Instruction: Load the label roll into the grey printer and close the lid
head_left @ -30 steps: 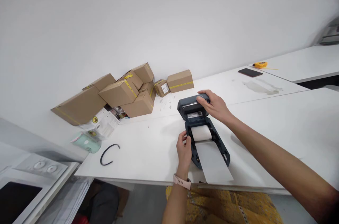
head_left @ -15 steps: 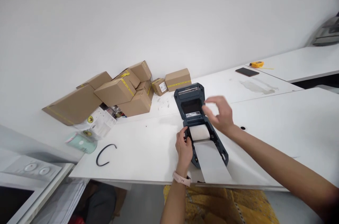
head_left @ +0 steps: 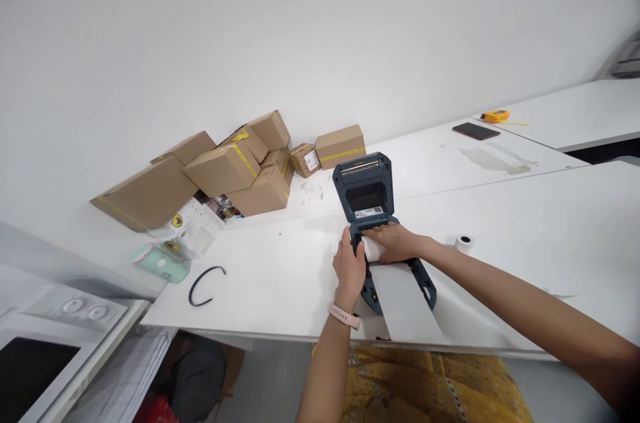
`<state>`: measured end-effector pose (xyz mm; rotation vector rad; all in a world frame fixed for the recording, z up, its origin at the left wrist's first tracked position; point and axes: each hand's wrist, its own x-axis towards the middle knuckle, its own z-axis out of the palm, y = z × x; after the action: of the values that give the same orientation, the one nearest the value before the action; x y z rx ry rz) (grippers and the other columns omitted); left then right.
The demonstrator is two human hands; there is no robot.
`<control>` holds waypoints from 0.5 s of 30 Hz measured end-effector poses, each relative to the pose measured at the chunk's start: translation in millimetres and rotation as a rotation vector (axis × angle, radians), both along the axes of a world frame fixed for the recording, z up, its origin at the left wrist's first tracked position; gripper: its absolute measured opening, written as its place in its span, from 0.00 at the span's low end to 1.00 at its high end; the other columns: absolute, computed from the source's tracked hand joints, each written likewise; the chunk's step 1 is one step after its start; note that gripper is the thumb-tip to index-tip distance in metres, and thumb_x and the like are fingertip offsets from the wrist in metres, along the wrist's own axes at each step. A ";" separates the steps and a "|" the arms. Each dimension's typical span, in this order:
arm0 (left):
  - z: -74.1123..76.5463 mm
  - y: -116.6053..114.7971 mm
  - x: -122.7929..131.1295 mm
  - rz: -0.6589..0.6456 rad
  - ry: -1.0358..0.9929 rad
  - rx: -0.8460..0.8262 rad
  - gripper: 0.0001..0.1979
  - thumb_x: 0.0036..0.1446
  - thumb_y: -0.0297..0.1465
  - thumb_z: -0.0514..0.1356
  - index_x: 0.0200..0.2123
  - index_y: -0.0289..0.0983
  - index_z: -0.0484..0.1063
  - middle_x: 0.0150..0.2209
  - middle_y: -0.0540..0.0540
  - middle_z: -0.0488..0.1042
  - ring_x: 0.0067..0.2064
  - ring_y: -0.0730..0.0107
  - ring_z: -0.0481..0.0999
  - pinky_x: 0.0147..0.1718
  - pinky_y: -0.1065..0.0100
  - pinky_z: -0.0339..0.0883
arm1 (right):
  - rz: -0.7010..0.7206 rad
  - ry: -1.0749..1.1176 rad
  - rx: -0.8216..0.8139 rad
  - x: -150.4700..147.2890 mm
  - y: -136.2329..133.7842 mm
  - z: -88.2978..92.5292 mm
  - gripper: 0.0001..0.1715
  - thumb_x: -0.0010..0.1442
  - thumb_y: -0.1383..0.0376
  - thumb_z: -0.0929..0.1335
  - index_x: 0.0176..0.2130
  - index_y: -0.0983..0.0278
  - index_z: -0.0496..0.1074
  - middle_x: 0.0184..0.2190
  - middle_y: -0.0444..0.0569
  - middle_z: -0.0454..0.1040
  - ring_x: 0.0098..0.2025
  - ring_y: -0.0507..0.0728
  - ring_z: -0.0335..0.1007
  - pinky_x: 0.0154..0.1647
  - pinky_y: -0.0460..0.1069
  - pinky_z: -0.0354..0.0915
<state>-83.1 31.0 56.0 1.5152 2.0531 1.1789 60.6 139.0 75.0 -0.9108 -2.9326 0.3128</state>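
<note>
A dark blue-grey label printer [head_left: 364, 186] lies with its lid raised on the white table. Inside is a white paper roll [head_left: 371, 250], and a long strip of its paper [head_left: 407, 303] runs out over the table's front edge. My right hand [head_left: 393, 242] reaches in from the right, its fingers closed over the roll and hiding most of it. Against the printer's left side, my left hand [head_left: 350, 266] grips the edge of the body with fingers and thumb. A pink band [head_left: 344, 315] circles my left wrist.
Cardboard boxes [head_left: 223, 170] are piled against the wall at the left. A black curved band [head_left: 199, 288] and a mint-green pouch [head_left: 163, 263] lie nearby. To the right are a small white roll [head_left: 465, 243], a phone [head_left: 475, 131] and a yellow tape measure [head_left: 496, 116].
My right hand has come down from beside the raised lid onto the paper roll inside the printer. The small white roll at the right has come into sight. My left hand stays at the printer's side.
</note>
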 end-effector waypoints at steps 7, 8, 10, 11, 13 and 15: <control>2.9 5.7 2.3 -0.033 0.018 0.032 0.29 0.63 0.30 0.54 0.67 0.41 0.57 0.51 0.37 0.78 0.59 0.49 0.74 0.56 0.55 0.62 | 0.002 -0.002 -0.035 -4.3 -0.1 1.5 0.48 0.44 0.63 0.74 0.63 0.68 0.66 0.53 0.67 0.75 0.52 0.75 0.75 0.51 0.64 0.69; 4.0 5.6 1.8 -0.035 0.032 0.023 0.29 0.63 0.30 0.54 0.67 0.40 0.57 0.49 0.37 0.79 0.57 0.49 0.75 0.55 0.55 0.62 | 0.004 0.004 -0.043 -4.2 0.3 2.3 0.49 0.43 0.64 0.74 0.64 0.69 0.65 0.54 0.67 0.75 0.52 0.76 0.74 0.51 0.65 0.69; 5.7 4.6 0.7 -0.022 0.067 -0.005 0.28 0.64 0.31 0.53 0.66 0.39 0.57 0.46 0.38 0.79 0.53 0.49 0.77 0.53 0.55 0.64 | 0.014 0.021 -0.062 -2.8 1.2 5.3 0.52 0.40 0.64 0.74 0.65 0.68 0.64 0.56 0.66 0.73 0.54 0.76 0.73 0.52 0.65 0.69; 6.2 3.6 0.4 -0.006 0.072 -0.017 0.27 0.65 0.32 0.53 0.66 0.39 0.56 0.45 0.38 0.79 0.50 0.50 0.78 0.51 0.55 0.64 | 0.020 0.032 -0.072 -1.5 1.6 7.5 0.53 0.40 0.64 0.74 0.65 0.66 0.65 0.57 0.65 0.73 0.56 0.76 0.72 0.53 0.64 0.69; 6.5 1.5 0.2 0.023 0.056 -0.026 0.26 0.65 0.34 0.53 0.66 0.40 0.55 0.45 0.40 0.78 0.48 0.52 0.78 0.49 0.56 0.64 | 0.040 0.050 -0.097 2.0 2.5 13.1 0.51 0.39 0.64 0.74 0.63 0.63 0.67 0.56 0.61 0.73 0.56 0.73 0.71 0.53 0.61 0.69; 6.1 -0.5 0.5 0.038 0.045 -0.031 0.26 0.66 0.34 0.53 0.66 0.41 0.54 0.46 0.41 0.77 0.48 0.54 0.78 0.49 0.57 0.64 | 0.067 0.074 -0.164 6.3 3.8 20.1 0.46 0.39 0.64 0.74 0.59 0.61 0.70 0.54 0.58 0.74 0.55 0.70 0.72 0.52 0.59 0.70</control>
<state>-82.6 30.5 62.1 1.5084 2.1278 1.1311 66.8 142.8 95.1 -0.8003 -2.9077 0.5850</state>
